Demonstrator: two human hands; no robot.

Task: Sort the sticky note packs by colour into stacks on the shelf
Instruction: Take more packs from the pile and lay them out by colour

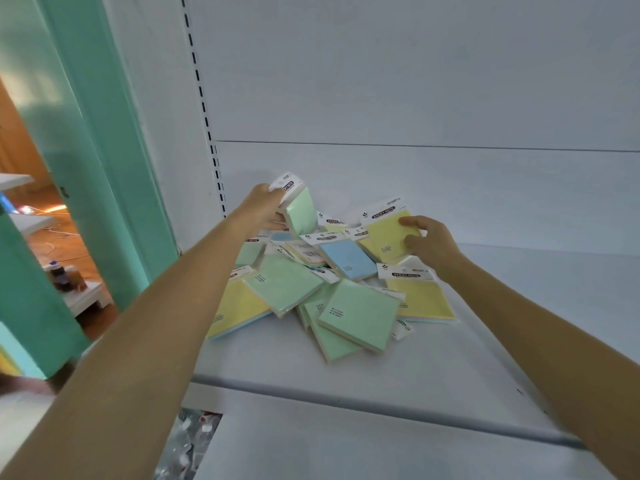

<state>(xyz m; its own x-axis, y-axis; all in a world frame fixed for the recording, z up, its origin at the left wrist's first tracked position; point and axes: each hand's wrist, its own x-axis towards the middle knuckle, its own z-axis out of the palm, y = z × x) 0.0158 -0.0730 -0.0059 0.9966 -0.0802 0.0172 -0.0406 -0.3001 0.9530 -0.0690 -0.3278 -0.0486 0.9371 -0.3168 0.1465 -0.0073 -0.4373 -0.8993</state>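
Sticky note packs heaped mid-frame on the shelf — no stacks yet.
Your left hand pinches a green pack clear; your right hand grips a yellow pack — one colour each.

Single view only, head-worn wide-angle cam. Looks forward and down onto white shelf from front, slightly left of centre. Close range: both forearms enter from bottom corners, reach toward shelf's back panel. Shelf front edge runs across lower frame, tilted down to right; lower shelf level visible beneath it. Slotted upright at shelf's left rear corner, bowed by lens distortion. Left edge of frame catches teal door frame and room floor beyond. No second view, no overlap.
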